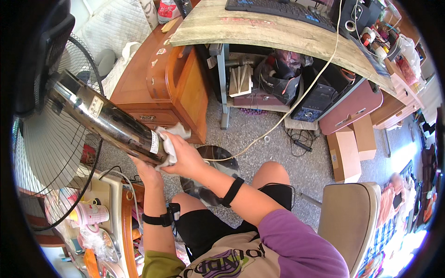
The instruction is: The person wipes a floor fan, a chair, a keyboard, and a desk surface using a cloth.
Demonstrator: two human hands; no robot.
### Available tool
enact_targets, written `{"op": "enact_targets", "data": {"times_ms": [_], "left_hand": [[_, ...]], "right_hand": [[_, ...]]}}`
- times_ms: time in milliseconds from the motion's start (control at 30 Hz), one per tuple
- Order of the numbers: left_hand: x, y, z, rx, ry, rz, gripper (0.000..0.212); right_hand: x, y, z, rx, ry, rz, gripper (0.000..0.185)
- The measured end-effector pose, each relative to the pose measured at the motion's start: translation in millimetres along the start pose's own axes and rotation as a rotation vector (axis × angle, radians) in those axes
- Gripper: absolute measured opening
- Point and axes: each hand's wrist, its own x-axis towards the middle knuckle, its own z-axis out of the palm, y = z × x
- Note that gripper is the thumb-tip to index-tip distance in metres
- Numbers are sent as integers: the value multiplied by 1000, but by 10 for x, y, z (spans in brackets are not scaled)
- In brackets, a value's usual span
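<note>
A chrome column of a pedestal fan (114, 118) slants from the upper left towards my lap, with scuffs and two labels that bear writing. My left hand (148, 174) grips it from below near its lower end; some of the fingers are hidden behind the metal. Around that same end, my right hand (184, 153) presses a crumpled white cloth (169, 146) against the column. The fan's wire grille (52, 149) and black housing (45, 66) fill the left side. Below my forearm, a round glossy dark base (208, 173) lies on the floor, partly covered by my arm.
A wooden cabinet (139, 83) and a desk (278, 27) with a keyboard (285, 14) stand ahead. A pale cord (278, 125) hangs across the desk front. At the right are cardboard boxes (344, 153) and a chair (347, 215). A pink cup (91, 212) sits on the cluttered left-hand table.
</note>
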Motion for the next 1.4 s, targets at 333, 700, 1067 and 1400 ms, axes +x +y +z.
{"op": "enact_targets", "data": {"times_ms": [333, 700, 1067, 1400], "left_hand": [[75, 147, -273, 156, -83, 239, 59], [66, 641, 157, -25, -87, 318, 40], [99, 586, 91, -3, -117, 417, 41], [58, 609, 141, 13, -92, 413, 40]], "right_hand": [[-452, 539, 174, -23, -89, 419, 54], [-182, -118, -175, 277, 121, 183, 61], [-671, 673, 83, -424, -417, 374, 65], [-629, 707, -131, 164, 149, 333, 62]]}}
